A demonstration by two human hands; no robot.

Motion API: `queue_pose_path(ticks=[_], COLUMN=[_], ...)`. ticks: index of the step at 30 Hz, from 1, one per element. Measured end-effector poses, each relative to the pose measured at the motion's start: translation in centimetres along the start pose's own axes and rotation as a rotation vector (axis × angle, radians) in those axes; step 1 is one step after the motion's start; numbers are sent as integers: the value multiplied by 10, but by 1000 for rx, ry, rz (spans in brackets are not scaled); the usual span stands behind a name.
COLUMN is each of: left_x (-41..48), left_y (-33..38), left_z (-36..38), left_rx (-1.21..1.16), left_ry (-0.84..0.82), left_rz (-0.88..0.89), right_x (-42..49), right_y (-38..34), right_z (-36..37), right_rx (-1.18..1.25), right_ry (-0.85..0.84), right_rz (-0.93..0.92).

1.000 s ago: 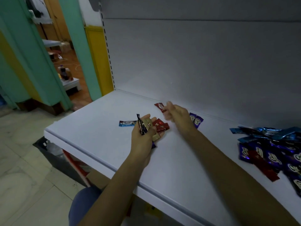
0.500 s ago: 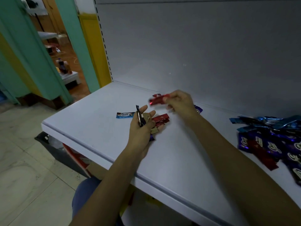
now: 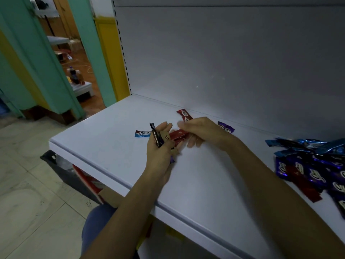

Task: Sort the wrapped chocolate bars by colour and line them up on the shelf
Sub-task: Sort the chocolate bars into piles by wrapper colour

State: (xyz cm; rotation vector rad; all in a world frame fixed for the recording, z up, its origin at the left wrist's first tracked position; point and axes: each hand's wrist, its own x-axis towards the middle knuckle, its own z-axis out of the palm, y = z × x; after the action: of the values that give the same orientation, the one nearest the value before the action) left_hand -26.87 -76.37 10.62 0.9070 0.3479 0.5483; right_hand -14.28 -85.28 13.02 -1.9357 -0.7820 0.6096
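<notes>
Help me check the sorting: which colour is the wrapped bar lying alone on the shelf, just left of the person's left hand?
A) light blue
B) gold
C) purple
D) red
A: the light blue Choco bar lies flat on the shelf just left of the left hand; the red bars lie further back, by the rear wall.

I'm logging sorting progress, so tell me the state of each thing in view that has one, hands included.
left hand, grips a fan of bars.
right hand, pinches a red bar in that fan.
red bars, lying by the back wall.
blue Choco bar, lying flat, alone.
purple bars, lying flat behind the right hand.
unsorted heap, mixed, piled at right.
</notes>
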Motion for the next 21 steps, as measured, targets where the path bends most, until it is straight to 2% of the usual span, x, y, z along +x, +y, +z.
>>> queue_pose_path(ticks=[1,3,8,9,11,15,17,19,21], left_x=[0,0,2,2,1,-1,-2,-3,-3], left_y=[0,-2,-2,-1,0,3,4,4,4], left_z=[0,0,-2,-3,-3,-2,-1,0,1], left_rx=[12,17,-74,-77,-76,-67,-27,23,23], left_ry=[3,17,58,59,56,58,52,43,56], left_rz=[14,21,-56,-73,-84,-65,-52,-35,-54], right_x=[-2,-1,8,9,8,0,-2,-2,0], right_y=[-5,-8,-3,-4,-6,-12,-14,-16,-17], right_z=[-1,-1,1,1,2,-1,-2,-1,-1], right_rx=[-23,-20,291,325,331,367,241,63,23], right_ry=[-87,-76,377,425,394,140,58,54,67], right_rz=[1,-12,-50,-60,-63,-110,-110,-107,-100])
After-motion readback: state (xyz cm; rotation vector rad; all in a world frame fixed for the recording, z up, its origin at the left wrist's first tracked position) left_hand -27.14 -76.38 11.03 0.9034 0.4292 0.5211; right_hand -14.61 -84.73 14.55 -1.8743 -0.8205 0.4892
